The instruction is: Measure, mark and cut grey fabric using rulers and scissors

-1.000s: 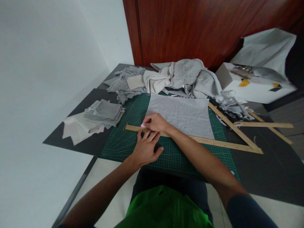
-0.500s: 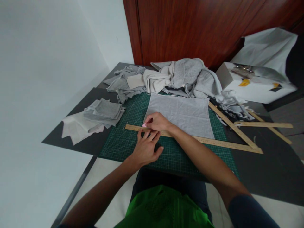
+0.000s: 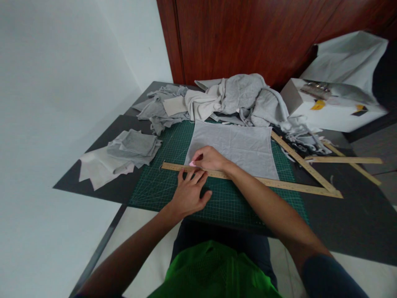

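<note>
A light grey piece of fabric [image 3: 235,145] lies flat on the green cutting mat [image 3: 167,194]. Across its near edge runs a long wooden ruler [image 3: 288,184]. My left hand [image 3: 190,193] presses on the ruler's left part with spread fingers. Pinched in my right hand [image 3: 208,158] is a small pink piece of tailor's chalk [image 3: 192,164], held at the ruler's far edge over the fabric's near left corner. My right wrist crosses over the ruler and hides part of it.
Folded grey and white cloths [image 3: 133,147] sit at the left. Crumpled fabric [image 3: 245,97] is heaped at the back. More wooden rulers [image 3: 305,163] lie crossed at the right, near tangled strips [image 3: 304,134]. A white box [image 3: 335,111] stands at the back right.
My right hand has slid slightly to the right along the ruler with the chalk. My left hand stays pressed on the ruler. The view has shifted a little.
</note>
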`<state>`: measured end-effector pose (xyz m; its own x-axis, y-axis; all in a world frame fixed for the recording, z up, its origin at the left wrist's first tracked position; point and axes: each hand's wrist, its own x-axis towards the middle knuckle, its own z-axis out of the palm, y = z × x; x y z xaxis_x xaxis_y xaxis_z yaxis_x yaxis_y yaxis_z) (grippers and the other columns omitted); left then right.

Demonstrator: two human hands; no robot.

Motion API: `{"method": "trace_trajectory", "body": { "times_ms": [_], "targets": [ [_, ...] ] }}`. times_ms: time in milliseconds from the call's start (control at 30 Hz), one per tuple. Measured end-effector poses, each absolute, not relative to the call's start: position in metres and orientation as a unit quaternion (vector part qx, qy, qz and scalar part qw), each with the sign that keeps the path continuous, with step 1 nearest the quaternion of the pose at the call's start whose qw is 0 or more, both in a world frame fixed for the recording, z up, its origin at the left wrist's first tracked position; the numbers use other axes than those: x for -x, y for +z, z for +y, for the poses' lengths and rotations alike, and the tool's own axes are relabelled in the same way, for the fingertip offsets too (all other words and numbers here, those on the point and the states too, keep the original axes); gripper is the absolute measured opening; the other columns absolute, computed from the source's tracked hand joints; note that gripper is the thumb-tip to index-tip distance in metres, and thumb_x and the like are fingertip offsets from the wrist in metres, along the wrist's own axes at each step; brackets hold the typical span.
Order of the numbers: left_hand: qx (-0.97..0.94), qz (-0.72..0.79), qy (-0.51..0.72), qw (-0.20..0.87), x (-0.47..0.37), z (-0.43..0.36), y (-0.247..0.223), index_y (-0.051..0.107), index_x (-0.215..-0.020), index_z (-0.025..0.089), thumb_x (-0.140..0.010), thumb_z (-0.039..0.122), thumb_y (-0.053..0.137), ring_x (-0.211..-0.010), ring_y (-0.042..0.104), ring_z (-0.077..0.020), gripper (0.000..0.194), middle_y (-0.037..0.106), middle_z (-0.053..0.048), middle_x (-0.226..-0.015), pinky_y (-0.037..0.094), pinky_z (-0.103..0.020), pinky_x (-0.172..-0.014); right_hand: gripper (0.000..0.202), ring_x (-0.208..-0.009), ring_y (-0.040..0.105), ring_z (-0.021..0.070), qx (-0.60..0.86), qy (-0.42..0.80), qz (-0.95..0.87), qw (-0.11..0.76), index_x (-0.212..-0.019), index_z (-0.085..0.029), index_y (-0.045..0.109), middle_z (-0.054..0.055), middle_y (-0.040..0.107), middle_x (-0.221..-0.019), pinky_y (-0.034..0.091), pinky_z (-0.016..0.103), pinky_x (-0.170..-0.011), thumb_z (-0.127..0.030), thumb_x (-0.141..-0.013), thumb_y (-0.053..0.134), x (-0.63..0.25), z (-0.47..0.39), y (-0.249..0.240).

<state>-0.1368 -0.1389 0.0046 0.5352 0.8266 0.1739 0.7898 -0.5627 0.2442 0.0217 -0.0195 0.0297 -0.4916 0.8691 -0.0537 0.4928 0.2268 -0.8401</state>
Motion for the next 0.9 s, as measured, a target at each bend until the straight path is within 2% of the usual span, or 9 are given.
{"method": "trace_trajectory", "body": {
  "times_ms": [167, 367, 533, 667, 800, 900],
  "targets": [
    [-0.871, 0.465, 0.14, 0.069, 0.134, -0.138, 0.006, 0.061, -0.15, 0.021, -0.101, 0.047, 0.056, -0.144, 0.049, -0.038, 0.055, 0.062, -0.014, -0.153, 0.02, -0.067, -0.127, 0.009, -0.069, 0.067, 0.0132, 0.464, 0.405, -0.77, 0.169, -0.079, -0.018, 0.081, 0.0, 0.076, -0.074, 0.048, 0.024, -0.067, -0.01, -0.08, 0.076, -0.049, -0.02, 0.041],
    [-0.872, 0.467, 0.133, 0.064, 0.134, -0.138, 0.006, 0.06, -0.15, 0.017, -0.1, 0.045, 0.057, -0.147, 0.047, -0.0394, 0.057, 0.062, -0.015, -0.153, 0.022, -0.068, -0.125, 0.008, -0.075, 0.069, 0.0129, 0.451, 0.416, -0.748, 0.252, -0.08, -0.018, 0.079, 0.0, 0.078, -0.079, 0.049, 0.023, -0.071, -0.013, -0.084, 0.074, -0.028, -0.021, 0.026],
    [-0.871, 0.468, 0.134, 0.064, 0.134, -0.14, 0.007, 0.06, -0.151, 0.019, -0.1, 0.044, 0.057, -0.146, 0.048, -0.0396, 0.056, 0.061, -0.015, -0.154, 0.02, -0.068, -0.127, 0.005, -0.072, 0.068, 0.0139, 0.447, 0.432, -0.749, 0.23, -0.08, -0.018, 0.081, 0.001, 0.077, -0.077, 0.049, 0.025, -0.069, -0.018, -0.084, 0.077, -0.041, -0.025, 0.025],
    [-0.87, 0.467, 0.142, 0.064, 0.132, -0.139, 0.008, 0.062, -0.149, 0.021, -0.1, 0.041, 0.057, -0.143, 0.05, -0.0391, 0.053, 0.063, -0.013, -0.151, 0.023, -0.067, -0.126, 0.007, -0.069, 0.067, 0.0139, 0.461, 0.419, -0.757, 0.197, -0.078, -0.019, 0.081, 0.0, 0.076, -0.073, 0.047, 0.025, -0.066, -0.015, -0.081, 0.077, -0.072, -0.027, 0.033],
    [-0.875, 0.459, 0.146, 0.047, 0.13, -0.137, 0.009, 0.065, -0.144, 0.017, -0.099, 0.038, 0.056, -0.14, 0.051, -0.0383, 0.05, 0.066, -0.014, -0.146, 0.025, -0.065, -0.127, 0.013, -0.071, 0.067, 0.0133, 0.465, 0.405, -0.756, 0.219, -0.081, -0.019, 0.082, 0.0, 0.077, -0.076, 0.048, 0.025, -0.07, -0.011, -0.082, 0.072, -0.072, -0.03, 0.033],
    [-0.878, 0.453, 0.149, 0.047, 0.128, -0.135, 0.009, 0.065, -0.142, 0.012, -0.098, 0.035, 0.056, -0.139, 0.051, -0.038, 0.05, 0.065, -0.017, -0.145, 0.033, -0.06, -0.125, 0.012, -0.072, 0.066, 0.0126, 0.455, 0.403, -0.756, 0.241, -0.081, -0.018, 0.08, 0.0, 0.076, -0.076, 0.048, 0.024, -0.072, -0.011, -0.084, 0.071, -0.061, -0.033, 0.028]
  ]
}}
